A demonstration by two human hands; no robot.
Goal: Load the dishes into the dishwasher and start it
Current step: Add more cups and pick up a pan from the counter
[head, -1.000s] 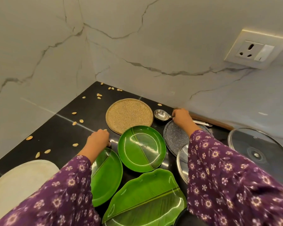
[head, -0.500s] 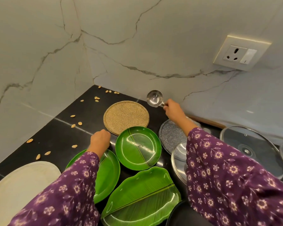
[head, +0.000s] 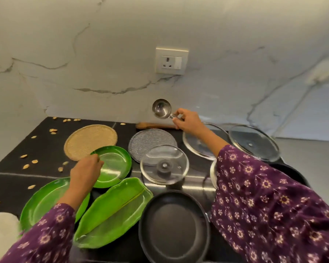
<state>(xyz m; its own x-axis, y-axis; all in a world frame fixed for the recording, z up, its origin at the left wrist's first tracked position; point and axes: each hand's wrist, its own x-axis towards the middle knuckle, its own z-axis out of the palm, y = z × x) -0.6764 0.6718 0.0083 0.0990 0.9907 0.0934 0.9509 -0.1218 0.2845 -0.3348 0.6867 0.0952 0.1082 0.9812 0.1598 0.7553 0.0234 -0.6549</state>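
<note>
My right hand (head: 186, 121) holds a steel ladle (head: 161, 108) by its handle, lifted above the counter near the wall. My left hand (head: 85, 170) pinches the left rim of a round green plate (head: 116, 165), which looks slightly tilted up. A larger green plate (head: 44, 203) lies under my left forearm, and a leaf-shaped green plate (head: 114, 211) sits in front. A black frying pan (head: 174, 227) is nearest me. A grey speckled plate (head: 151, 142) and three glass lids (head: 164, 165), (head: 201, 143), (head: 254, 142) lie on the black counter (head: 17, 179).
A round tan mat (head: 89, 140) sits behind the green plate. A wooden rolling pin (head: 154, 126) lies along the marble wall under a socket (head: 172, 60). Seeds (head: 29, 164) are scattered at the left. A white plate (head: 0, 232) is at the bottom-left corner.
My right hand picked the ladle up off the counter and raised it. My left hand moved from between the green plates onto the round plate's rim. The view swung right, showing the pan and lids.
</note>
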